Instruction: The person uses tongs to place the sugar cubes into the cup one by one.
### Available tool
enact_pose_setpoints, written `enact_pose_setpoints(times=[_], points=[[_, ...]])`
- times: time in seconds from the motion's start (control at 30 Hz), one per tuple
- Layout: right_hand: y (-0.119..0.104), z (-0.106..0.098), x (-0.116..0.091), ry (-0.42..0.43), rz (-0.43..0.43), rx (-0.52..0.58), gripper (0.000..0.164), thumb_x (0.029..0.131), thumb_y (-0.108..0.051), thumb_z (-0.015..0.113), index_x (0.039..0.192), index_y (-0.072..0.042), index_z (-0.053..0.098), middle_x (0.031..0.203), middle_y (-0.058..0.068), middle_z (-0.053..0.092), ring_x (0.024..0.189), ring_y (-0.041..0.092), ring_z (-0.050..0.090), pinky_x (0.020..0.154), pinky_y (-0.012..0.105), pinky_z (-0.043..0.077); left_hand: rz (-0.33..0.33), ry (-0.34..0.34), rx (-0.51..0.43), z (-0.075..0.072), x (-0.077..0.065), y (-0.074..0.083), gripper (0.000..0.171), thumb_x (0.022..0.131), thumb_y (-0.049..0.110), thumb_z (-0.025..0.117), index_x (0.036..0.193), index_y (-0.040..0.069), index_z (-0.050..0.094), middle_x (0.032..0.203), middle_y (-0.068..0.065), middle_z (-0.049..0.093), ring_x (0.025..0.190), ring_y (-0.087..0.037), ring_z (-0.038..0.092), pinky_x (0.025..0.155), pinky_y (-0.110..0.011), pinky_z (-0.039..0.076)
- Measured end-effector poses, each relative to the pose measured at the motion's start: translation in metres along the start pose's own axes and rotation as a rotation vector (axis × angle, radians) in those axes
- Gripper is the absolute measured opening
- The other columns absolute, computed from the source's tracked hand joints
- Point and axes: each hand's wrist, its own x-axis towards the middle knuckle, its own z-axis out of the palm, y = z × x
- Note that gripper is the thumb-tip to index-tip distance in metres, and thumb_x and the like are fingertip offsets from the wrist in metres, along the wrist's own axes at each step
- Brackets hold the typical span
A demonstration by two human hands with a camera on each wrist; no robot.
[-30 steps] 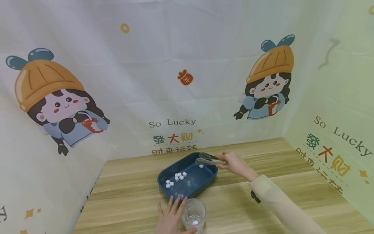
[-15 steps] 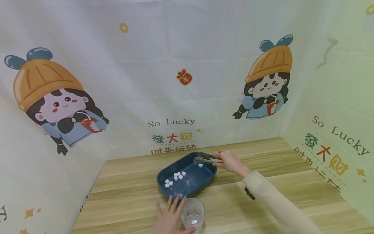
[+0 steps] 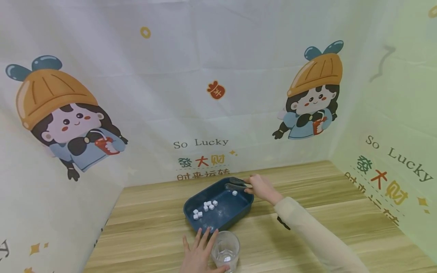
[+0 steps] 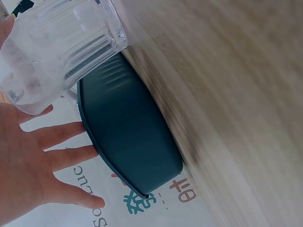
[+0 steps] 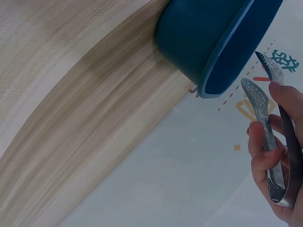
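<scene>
My right hand [image 3: 262, 188] holds metal tongs [image 3: 235, 187] over the far right end of a dark blue tray [image 3: 223, 218]. In the right wrist view the perforated tips of the tongs [image 5: 255, 97] stand apart with nothing between them. A single white cube [image 3: 235, 193] lies in the tray just below the tips. Several more white cubes [image 3: 209, 205] sit at its left side. My left hand [image 3: 197, 256] spreads straight fingers at the tray's near rim. Its thumb lies by a clear glass [image 3: 226, 246] that has a white cube at the bottom.
Wood-grain table [image 3: 146, 231] lies beneath everything. A printed cloth backdrop [image 3: 252, 125] hangs behind the table and at both sides, close to the tray's far edge. The glass stands right against the tray's near side.
My right hand and the tongs have shifted a little left and up, so the lone cube shows more fully. The left hand, glass and tray stay put.
</scene>
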Motion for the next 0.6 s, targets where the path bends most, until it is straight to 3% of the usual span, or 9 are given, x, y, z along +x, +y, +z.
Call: enact_pose_setpoints(times=[0.33,0.6], points=[[-0.008,0.006,0.010,-0.050,0.086,-0.132,0.029,0.075,-0.024,0.070,0.099,-0.008,0.069,0.089,0.009,0.067,0.073,0.021,0.062,0.051,0.032,0.047,-0.002,-0.011,-0.008,0.000,0.001,-0.001,0.093,0.065,0.072,0.055,0.137,0.016,0.034,0.137,-0.015,0.041,0.126,-0.042,0.035,0.086,-0.076,0.019],[-0.010,0.010,0.013,-0.034,0.097,-0.166,0.015,0.074,-0.022,0.072,0.075,-0.007,0.067,0.071,0.006,0.064,0.058,0.017,0.056,0.047,0.031,0.043,-0.003,-0.014,-0.018,0.000,0.001,-0.001,0.093,0.065,0.072,0.055,0.136,0.016,0.035,0.137,-0.015,0.042,0.126,-0.042,0.035,0.085,-0.076,0.018]])
